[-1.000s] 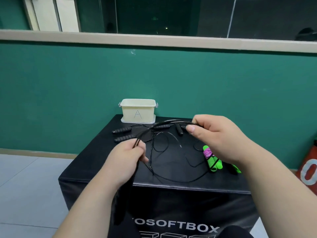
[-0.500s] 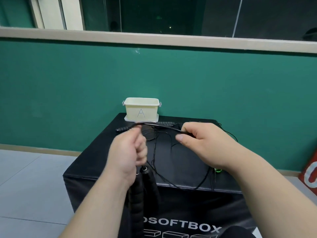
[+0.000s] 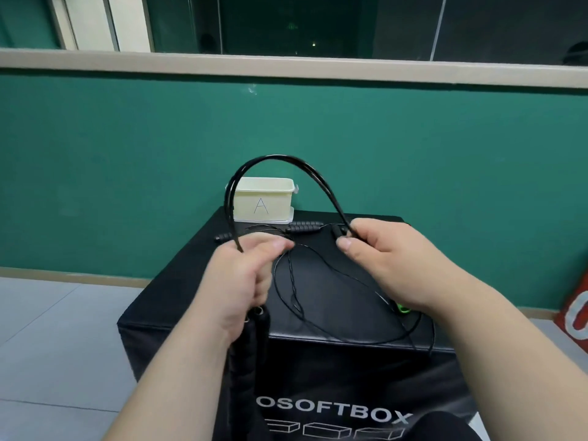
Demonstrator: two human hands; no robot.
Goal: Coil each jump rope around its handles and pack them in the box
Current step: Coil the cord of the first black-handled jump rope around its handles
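My left hand (image 3: pixel 238 281) grips a black jump rope's two handles (image 3: pixel 254 338), which hang down below my fist. Its cord (image 3: pixel 276 159) arches up in a doubled loop across to my right hand (image 3: pixel 391 259), which pinches the strands. The loop rises in front of the cream box marked A (image 3: pixel 264 202) at the back of the black soft box (image 3: pixel 334 281). Another black rope's handles (image 3: pixel 304 227) lie near the cream box, with thin cord (image 3: pixel 296 281) sprawled over the top. A green-handled rope (image 3: pixel 403 308) peeks out under my right wrist.
The black soft box stands against a green wall (image 3: pixel 127 160) with a beige ledge and windows above. Grey tiled floor (image 3: pixel 57 329) lies to the left. A red and white object (image 3: pixel 576 316) sits at the right edge.
The cord between my hands has gone from a flat stretch to a tall arch. My left hand dropped a little and my right hand moved right.
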